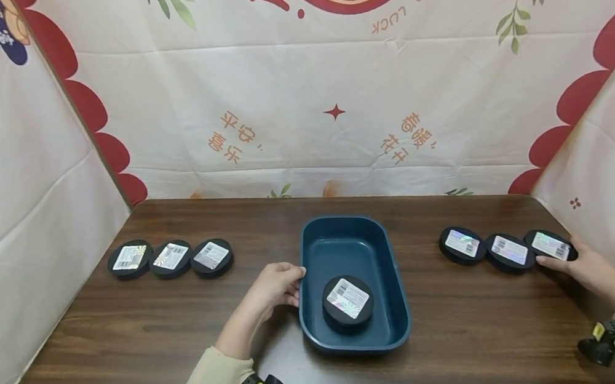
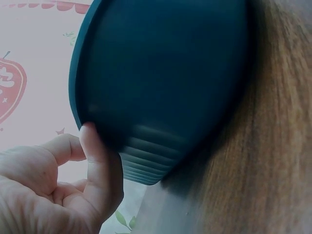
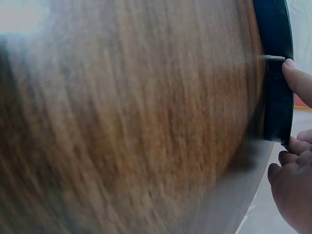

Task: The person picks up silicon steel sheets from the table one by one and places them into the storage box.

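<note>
A dark blue rectangular tray (image 1: 346, 244) stands on the table, and my left hand (image 1: 277, 289) pinches its left rim between thumb and fingers. Inside the tray, toward its near end, lies a black round disc with a white barcode label (image 1: 348, 302). At the right, my right hand (image 1: 587, 267) grips the outermost black disc (image 1: 549, 246) of a row of three, thumb on the near side and fingers at the far right edge. In the right wrist view that disc (image 3: 278, 100) shows edge-on, with the thumb at one side. The left wrist view shows the tray's outer wall (image 2: 165, 73) beside the left hand.
Two more labelled discs, an outer (image 1: 461, 245) and a middle one (image 1: 510, 253), adjoin the held disc. Another row of three discs (image 1: 171, 259) lies at the table's left. Printed white cloth (image 1: 296, 75) hangs behind and at both sides of the brown wooden table (image 1: 187, 333).
</note>
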The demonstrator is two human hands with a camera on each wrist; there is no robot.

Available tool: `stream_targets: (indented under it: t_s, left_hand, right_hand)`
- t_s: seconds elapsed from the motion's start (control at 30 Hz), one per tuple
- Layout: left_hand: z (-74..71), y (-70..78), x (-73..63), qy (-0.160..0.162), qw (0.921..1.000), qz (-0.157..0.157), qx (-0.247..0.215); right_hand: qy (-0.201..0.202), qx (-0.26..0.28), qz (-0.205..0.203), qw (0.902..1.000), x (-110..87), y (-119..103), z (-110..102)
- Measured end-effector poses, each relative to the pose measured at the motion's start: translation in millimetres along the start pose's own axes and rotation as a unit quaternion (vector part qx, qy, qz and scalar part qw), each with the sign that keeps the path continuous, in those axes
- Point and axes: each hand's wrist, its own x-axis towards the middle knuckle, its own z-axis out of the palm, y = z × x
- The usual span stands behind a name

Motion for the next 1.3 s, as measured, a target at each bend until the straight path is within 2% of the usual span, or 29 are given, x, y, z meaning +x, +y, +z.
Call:
stream_targets:
  t_s: [0.13, 0.33, 0.43, 0.77, 1.17, 1.3]
  left_hand:
    - [2.0, -0.4, 0.4, -0.002, 1.0, 0.0, -0.002]
    - [1.0, 0.7, 1.6, 0.003, 1.0, -0.006, 0.001]
    - [0.2, 1.2, 2.0, 0.005, 1.0, -0.005, 0.005]
    - [1.0, 0.9, 3.0, 0.006, 0.9999, -0.009, 0.01]
    - [2.4, 0.9, 0.2, 0.009, 0.9998, -0.008, 0.016]
    - [1.9, 1.1, 0.6, 0.011, 0.9998, -0.003, 0.018]
  right_hand:
    - [0.026, -0.022, 0.0, 0.9994, -1.6, -1.6, 0.6]
    - [0.091, -0.074, -0.043, 0.9922, -4.7, -4.3, 3.9]
    - [0.103, -0.085, -0.038, 0.9904, -6.3, -4.2, 5.3]
    - [0.12, -0.087, 0.024, 0.9886, -12.8, -2.3, 6.9]
    - [0.117, -0.086, 0.02, 0.9892, -14.9, 2.9, 9.4]
    - [0.116, -0.08, 0.031, 0.9895, -14.9, 1.3, 7.7]
